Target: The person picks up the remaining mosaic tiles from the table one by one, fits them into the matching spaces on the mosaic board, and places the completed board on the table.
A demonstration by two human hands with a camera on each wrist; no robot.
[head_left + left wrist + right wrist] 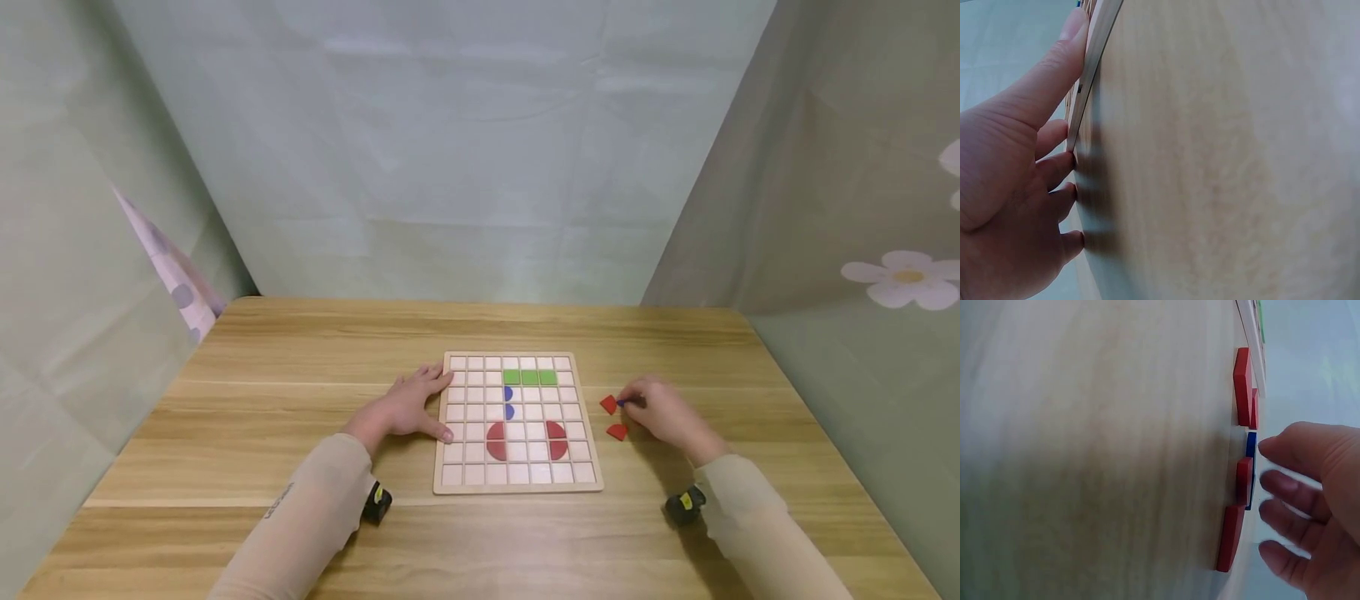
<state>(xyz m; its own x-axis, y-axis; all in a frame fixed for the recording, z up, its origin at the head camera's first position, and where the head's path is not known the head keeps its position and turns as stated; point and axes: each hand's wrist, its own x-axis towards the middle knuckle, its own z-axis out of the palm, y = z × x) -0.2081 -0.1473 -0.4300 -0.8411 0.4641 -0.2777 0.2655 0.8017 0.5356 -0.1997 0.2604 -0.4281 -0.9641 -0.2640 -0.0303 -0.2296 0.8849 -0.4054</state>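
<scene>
A wooden grid board (519, 483) lies flat on the table. My left hand (411, 404) rests at its left edge, thumb on the rim, fingers spread along the side; the left wrist view shows the thumb (1054, 75) over the board's edge (1088, 75). To the right of the board, my right hand (663, 412) reaches down with its fingertips at a small blue piece (620, 403). In the right wrist view, the thumb and fingers stand apart just over the blue piece (1251, 444). Red wedge pieces (617, 432) lie beside it.
On the board sit green squares (529, 377) in a row, two blue half-rounds (509, 412) and red rounded pieces (497, 442) at left and right (557, 440). Fabric curtains (480, 167) hang behind the table (315, 333) and at both sides.
</scene>
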